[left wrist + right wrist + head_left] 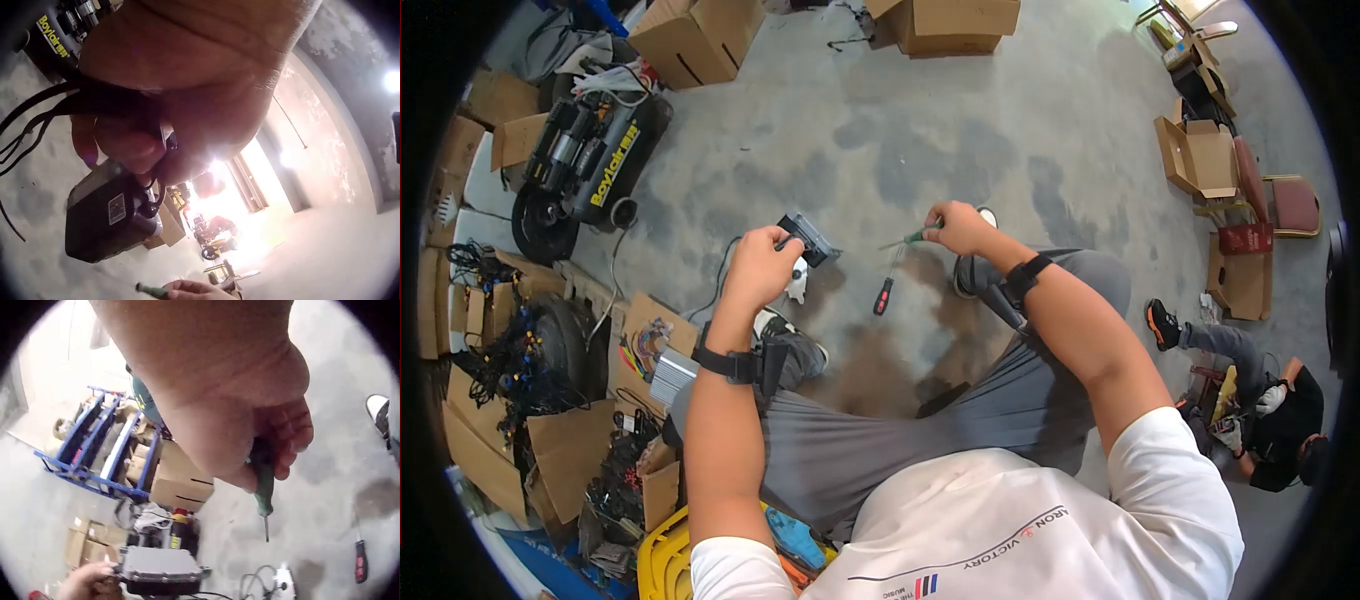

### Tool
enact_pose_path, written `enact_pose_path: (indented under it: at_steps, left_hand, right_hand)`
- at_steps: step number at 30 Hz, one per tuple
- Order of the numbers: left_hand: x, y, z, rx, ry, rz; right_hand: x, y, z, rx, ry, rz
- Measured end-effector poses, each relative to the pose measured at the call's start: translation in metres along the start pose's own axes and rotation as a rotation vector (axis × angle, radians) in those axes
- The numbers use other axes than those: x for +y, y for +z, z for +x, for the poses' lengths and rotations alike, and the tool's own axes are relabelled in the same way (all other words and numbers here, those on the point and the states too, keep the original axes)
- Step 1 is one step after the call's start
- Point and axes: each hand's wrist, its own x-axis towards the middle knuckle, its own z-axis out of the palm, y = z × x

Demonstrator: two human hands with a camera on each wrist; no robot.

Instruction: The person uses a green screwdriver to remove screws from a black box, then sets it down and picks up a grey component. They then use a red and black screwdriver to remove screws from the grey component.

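Note:
My left hand (762, 265) grips a box-shaped device (808, 240) at its corner, with black cables (47, 100) bunched in the fingers. The device has a grey casing (159, 562) and a black side with a small pale label (117, 208). To the right, my right hand (962, 230) holds a screwdriver (264, 484) by its green handle, the thin metal shaft pointing toward the device, apart from it. A second screwdriver (884, 297), with a black and red handle, lies on the floor between my feet. Beside the left shoe is a white object (797, 282) with a cord.
An air compressor (595, 160) stands at the left, above boxes full of tangled wires (500, 350). Cardboard boxes (945, 25) sit at the far side. At the right are an open carton (1197, 158), a chair (1293, 205) and another person (1280, 430) sitting low.

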Motion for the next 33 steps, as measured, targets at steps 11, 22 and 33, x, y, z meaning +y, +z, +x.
enact_pose_path:
  at_steps: [11,22,33]
  left_hand:
    - [-0.005,-0.002,0.003,-0.22,0.123,-0.765]
    - [0.014,0.01,-0.03,-0.192,0.254,-1.039]
    - [0.052,0.003,-0.034,-0.286,0.323,-1.094]
  right_hand:
    - [-0.066,-0.087,-0.05,-0.238,-0.085,1.063]
    - [-0.093,-0.071,-0.05,0.03,-0.039,0.996]
    - [-0.088,-0.075,-0.043,-0.169,-0.108,1.352]
